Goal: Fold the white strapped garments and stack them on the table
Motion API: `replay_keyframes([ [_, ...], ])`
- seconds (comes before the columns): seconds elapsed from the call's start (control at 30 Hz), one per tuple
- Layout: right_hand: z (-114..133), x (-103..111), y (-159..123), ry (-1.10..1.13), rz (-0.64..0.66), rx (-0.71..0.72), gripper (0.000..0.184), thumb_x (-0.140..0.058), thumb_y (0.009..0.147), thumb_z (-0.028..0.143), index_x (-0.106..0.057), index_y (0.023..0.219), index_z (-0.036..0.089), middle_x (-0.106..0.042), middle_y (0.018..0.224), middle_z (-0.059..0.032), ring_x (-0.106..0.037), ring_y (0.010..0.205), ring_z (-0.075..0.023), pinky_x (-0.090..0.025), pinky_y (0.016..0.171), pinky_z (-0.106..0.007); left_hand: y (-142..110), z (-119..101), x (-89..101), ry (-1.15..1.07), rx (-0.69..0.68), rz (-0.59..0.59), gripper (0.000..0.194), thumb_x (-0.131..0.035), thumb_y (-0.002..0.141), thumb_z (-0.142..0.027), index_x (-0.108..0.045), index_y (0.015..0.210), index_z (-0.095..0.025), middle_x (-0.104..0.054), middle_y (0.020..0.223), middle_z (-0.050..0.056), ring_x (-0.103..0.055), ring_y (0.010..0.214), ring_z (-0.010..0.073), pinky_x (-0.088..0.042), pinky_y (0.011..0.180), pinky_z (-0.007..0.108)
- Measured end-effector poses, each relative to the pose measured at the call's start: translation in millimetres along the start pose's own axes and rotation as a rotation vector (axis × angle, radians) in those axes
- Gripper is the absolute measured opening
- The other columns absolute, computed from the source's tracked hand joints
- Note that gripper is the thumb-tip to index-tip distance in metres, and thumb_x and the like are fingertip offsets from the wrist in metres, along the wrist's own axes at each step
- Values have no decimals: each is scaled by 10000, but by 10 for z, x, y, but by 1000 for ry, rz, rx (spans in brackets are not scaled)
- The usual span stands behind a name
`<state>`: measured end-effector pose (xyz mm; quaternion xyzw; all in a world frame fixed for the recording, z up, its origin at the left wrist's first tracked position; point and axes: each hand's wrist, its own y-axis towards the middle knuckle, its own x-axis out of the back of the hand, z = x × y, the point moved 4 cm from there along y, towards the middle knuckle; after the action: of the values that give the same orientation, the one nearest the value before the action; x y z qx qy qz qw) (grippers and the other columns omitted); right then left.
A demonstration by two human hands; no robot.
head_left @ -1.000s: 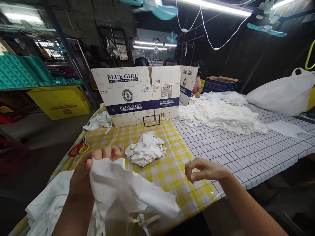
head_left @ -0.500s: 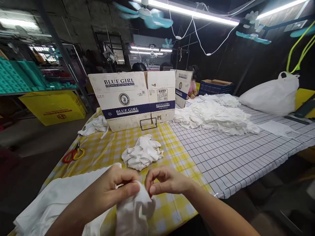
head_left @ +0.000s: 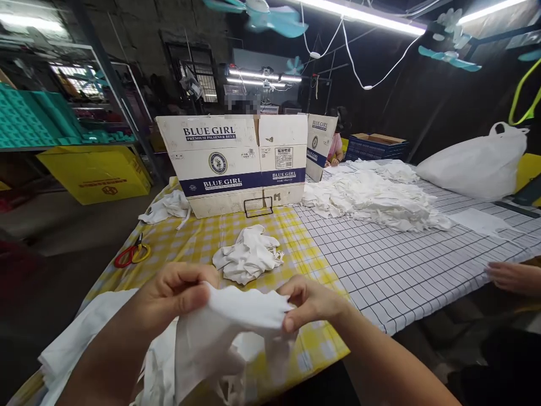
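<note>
A piece of white fabric [head_left: 236, 313] is stretched sideways between my two hands above the near edge of the table. My left hand [head_left: 177, 296] pinches its upper left corner between thumb and fingers. On the other side, my right hand [head_left: 310, 304] grips the right end of the same edge. The lower part of the fabric hangs down, blurred. Beyond my hands lies a small crumpled heap of white fabric pieces [head_left: 249, 254]. More white cloth [head_left: 97, 324] is spread at the left, partly behind my left forearm.
Red-and-yellow-handled scissors [head_left: 132, 255] lie on the yellow checked tablecloth [head_left: 198, 242]. A beer carton [head_left: 232, 163] stands upright behind a black wire stand [head_left: 258, 207]. A large white fabric pile [head_left: 376, 197] covers the back right. Another person's hand [head_left: 511, 276] is at the right edge.
My hands have moved apart, pulling the fabric's edge out between them. My right hand now grips its right end. Another person's hand has come into view at the right.
</note>
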<state>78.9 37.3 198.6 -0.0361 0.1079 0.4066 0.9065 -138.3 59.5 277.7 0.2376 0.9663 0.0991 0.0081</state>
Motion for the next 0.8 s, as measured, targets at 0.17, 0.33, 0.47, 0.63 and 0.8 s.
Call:
replay_keyframes([
  [0.17, 133, 386, -186, -99, -107, 133, 211, -736, 664, 309, -630, 708, 133, -535, 684, 8, -484, 640, -104, -384, 559, -211, -10, 72, 327, -240, -110, 53, 254, -551, 781, -361, -520, 640, -152, -420, 606, -3, -466, 679, 156, -410, 603, 262],
  [0.33, 289, 621, -370, -265, -201, 145, 232, -630, 774, 350, -604, 661, 149, -459, 636, 15, -440, 593, -98, -338, 515, -221, -16, 208, 521, -207, -124, 33, 225, -574, 776, -328, -524, 651, -147, -436, 626, 2, -459, 700, 155, -394, 599, 253],
  [0.47, 445, 707, -451, -496, -186, 100, 262, -618, 784, 355, -568, 629, 150, -420, 599, 28, -385, 554, -83, -280, 482, -220, -9, 258, 618, -197, -186, 9, 295, -612, 748, -362, -488, 581, -153, -388, 590, -12, -448, 705, 154, -402, 610, 261],
  [0.63, 478, 718, -512, -744, -37, -48, 267, -600, 796, 377, -567, 652, 156, -415, 614, 32, -344, 546, -74, -263, 475, -223, -33, 283, 782, -173, -326, -102, 367, -588, 761, -427, -431, 545, -176, -373, 573, -13, -495, 856, 196, -431, 791, 330],
  [0.8, 606, 837, -618, -778, -295, 97, 277, -541, 837, 388, -574, 667, 172, -399, 633, 13, -394, 586, -107, -323, 510, -246, -54, 353, 856, 35, -227, -90, 326, -592, 753, -423, -505, 571, -166, -494, 622, 19, -524, 935, 242, -419, 864, 399],
])
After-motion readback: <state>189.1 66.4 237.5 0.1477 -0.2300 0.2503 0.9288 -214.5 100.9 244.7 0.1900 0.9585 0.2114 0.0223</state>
